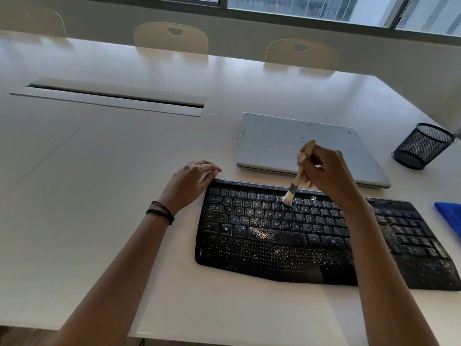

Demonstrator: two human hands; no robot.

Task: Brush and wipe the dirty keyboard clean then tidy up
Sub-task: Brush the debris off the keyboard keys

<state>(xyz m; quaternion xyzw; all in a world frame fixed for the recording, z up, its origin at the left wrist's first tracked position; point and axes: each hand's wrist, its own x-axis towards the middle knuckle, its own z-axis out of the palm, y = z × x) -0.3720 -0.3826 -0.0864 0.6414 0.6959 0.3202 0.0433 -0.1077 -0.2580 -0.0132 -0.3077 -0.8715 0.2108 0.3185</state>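
R hand (324,171) grips brush (298,174) on keyboard (274,245) (L hand (192,181) at corner).

2 bare forearms (119,270), blk cord bracelets (161,213) at L hand (190,181) wrist

White table (99,196), closed silver laptop (287,146), black mesh cup (421,146) nearby, cable hatch (112,98) seemingly ajar, pale chairs (171,37)

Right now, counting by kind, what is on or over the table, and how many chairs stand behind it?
Keyboard: 1
Brush: 1, held in the right hand
Laptop: 1
Mesh pen cup: 1
Blue cloth: 1, cut off by the frame edge
Chairs: 3
Total: 8
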